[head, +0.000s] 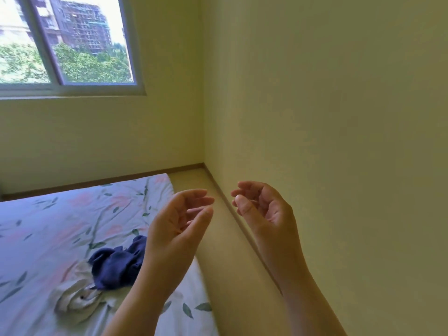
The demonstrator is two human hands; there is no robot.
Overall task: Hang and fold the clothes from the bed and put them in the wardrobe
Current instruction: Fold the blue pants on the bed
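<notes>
clothes (116, 265) on bed (48, 226), below left grip (179, 221)

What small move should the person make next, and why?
Probably lower the left hand to the dark blue garment on the bed. It and the right hand hold nothing, and the garment lies crumpled beside a pale garment.
</notes>
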